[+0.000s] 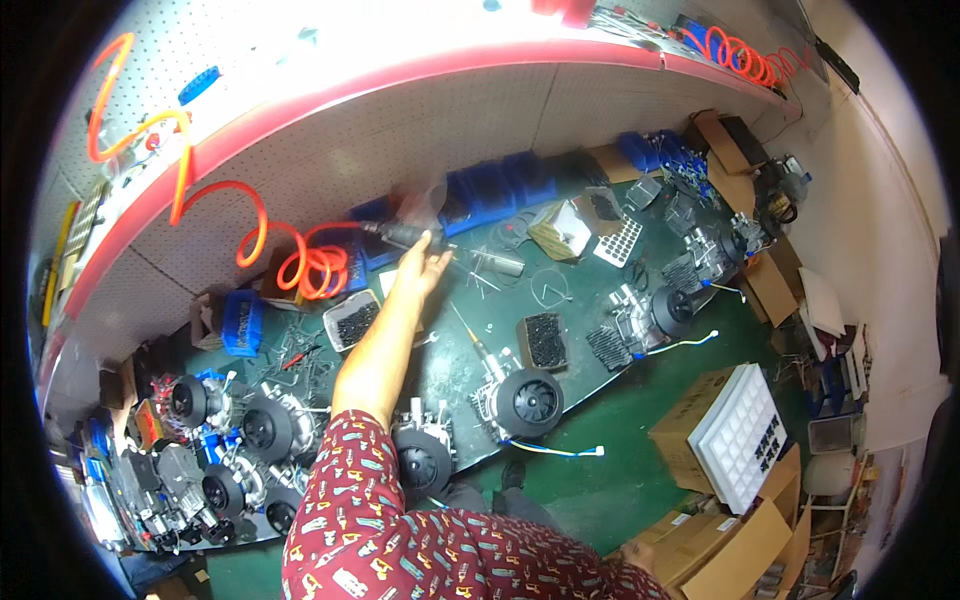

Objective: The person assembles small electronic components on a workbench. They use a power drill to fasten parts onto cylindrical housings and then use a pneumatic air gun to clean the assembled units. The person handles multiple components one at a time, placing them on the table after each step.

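Green flooring (610,430) borders a dark surface (590,285), its edges bowed by the fisheye lens. Nearest, at lower right, the right hand (640,555) appears only in part, beside an open cardboard box (700,545); whether it holds anything cannot be told. Along the near edge of the surface, one motor assembly (424,465) with a black wheel sits next to the patterned sleeve (350,475); a second motor assembly (532,402) stands to its right, with an open carton of small black parts (545,340) just beyond. Left of the bare left forearm (385,345) rests a pale tray of black parts (352,322). Farther off, the left hand (425,262) is at the grey cylindrical air driver (400,236), thumb and fingers somewhat apart; how firmly it grips cannot be told. An orange coiled hose (257,215) runs leftward from the driver. Blue bins (490,192) line the back, below a perforated panel (420,125) and a red-edged shelf (450,60).
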Available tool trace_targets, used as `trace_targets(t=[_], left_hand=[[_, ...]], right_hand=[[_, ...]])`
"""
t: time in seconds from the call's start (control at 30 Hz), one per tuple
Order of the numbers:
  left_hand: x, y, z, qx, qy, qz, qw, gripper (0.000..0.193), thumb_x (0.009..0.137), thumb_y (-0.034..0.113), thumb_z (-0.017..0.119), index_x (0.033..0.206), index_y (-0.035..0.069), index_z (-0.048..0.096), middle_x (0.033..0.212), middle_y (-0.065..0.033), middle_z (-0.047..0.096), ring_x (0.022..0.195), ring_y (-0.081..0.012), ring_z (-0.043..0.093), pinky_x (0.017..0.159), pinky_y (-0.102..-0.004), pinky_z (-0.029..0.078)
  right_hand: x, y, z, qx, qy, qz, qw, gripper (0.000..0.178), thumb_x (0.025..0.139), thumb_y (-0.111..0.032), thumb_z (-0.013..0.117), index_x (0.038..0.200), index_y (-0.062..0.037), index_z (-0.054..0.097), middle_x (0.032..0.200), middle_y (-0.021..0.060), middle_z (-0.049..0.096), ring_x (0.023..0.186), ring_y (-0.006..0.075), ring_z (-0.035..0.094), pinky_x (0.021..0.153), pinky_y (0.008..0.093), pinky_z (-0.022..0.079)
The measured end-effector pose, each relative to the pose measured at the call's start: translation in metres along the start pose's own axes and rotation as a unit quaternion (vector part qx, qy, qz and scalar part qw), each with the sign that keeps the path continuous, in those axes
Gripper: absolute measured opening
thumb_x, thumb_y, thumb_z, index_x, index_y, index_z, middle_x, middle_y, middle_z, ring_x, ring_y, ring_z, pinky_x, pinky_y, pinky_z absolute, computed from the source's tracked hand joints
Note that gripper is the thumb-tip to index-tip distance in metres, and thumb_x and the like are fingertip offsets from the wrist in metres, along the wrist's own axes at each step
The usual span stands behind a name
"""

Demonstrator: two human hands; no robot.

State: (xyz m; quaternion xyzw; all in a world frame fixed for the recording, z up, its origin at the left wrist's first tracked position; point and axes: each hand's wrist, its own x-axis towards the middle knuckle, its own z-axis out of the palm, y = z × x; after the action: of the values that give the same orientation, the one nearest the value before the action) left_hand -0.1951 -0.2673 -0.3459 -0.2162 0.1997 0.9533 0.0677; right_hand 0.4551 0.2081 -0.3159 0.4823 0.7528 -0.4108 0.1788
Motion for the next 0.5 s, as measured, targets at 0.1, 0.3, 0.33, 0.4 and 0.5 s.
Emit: trace_targets(t=[0.1,0.3,0.33,0.4,0.5], left_hand=[[-0.060,0.003,0.046,-0.006,-0.063,-0.032,0.997,0.025,0.094,0.018,0.069,0.110,0.004,0.058,0.108,-0.0128,0.065,0.104,-0.0298,0.064,0.097,-0.0497,0.053],[-0.222,-0.017,0.100,-0.007,-0.251,-0.088,0.964,0.037,0.091,0.018,0.072,0.120,-0.002,0.059,0.118,-0.0156,0.064,0.113,-0.0303,0.060,0.108,-0.0481,0.046],[-0.255,-0.028,0.113,0.001,-0.260,-0.084,0.962,0.037,0.090,0.018,0.072,0.119,-0.003,0.059,0.119,-0.0159,0.063,0.115,-0.0302,0.059,0.110,-0.0481,0.045],[-0.314,-0.038,0.115,0.080,-0.255,-0.022,0.963,0.038,0.089,0.018,0.074,0.121,0.005,0.058,0.121,-0.0125,0.064,0.116,-0.0263,0.059,0.109,-0.0540,0.044],[-0.365,-0.058,0.119,0.201,-0.282,-0.009,0.938,0.052,0.085,0.021,0.079,0.128,0.012,0.051,0.124,-0.0067,0.063,0.117,-0.0244,0.060,0.104,-0.0515,0.046]], right_hand=[[0.029,-0.092,-0.017,0.180,0.047,-0.216,0.959,0.017,0.090,-0.001,0.058,0.105,0.0070,0.061,0.077,0.0073,0.062,0.059,0.0127,0.056,0.050,0.0268,0.046],[-0.029,-0.357,-0.046,0.275,-0.101,-0.487,0.823,0.027,0.098,-0.013,0.060,0.118,0.0061,0.062,0.100,0.0130,0.070,0.081,0.0139,0.066,0.070,0.0265,0.054],[-0.050,-0.383,-0.051,0.238,-0.141,-0.509,0.815,0.030,0.098,-0.013,0.061,0.120,0.0071,0.061,0.103,0.0140,0.071,0.088,0.0163,0.068,0.077,0.0276,0.055],[-0.090,-0.423,-0.042,0.192,-0.273,-0.494,0.803,0.042,0.096,-0.018,0.064,0.126,0.0101,0.057,0.110,0.0154,0.070,0.098,0.0169,0.068,0.083,0.0284,0.056],[-0.117,-0.432,-0.016,0.071,-0.433,-0.426,0.791,0.051,0.096,-0.024,0.065,0.134,0.0076,0.053,0.113,0.0135,0.068,0.098,0.0157,0.067,0.081,0.0281,0.056]])
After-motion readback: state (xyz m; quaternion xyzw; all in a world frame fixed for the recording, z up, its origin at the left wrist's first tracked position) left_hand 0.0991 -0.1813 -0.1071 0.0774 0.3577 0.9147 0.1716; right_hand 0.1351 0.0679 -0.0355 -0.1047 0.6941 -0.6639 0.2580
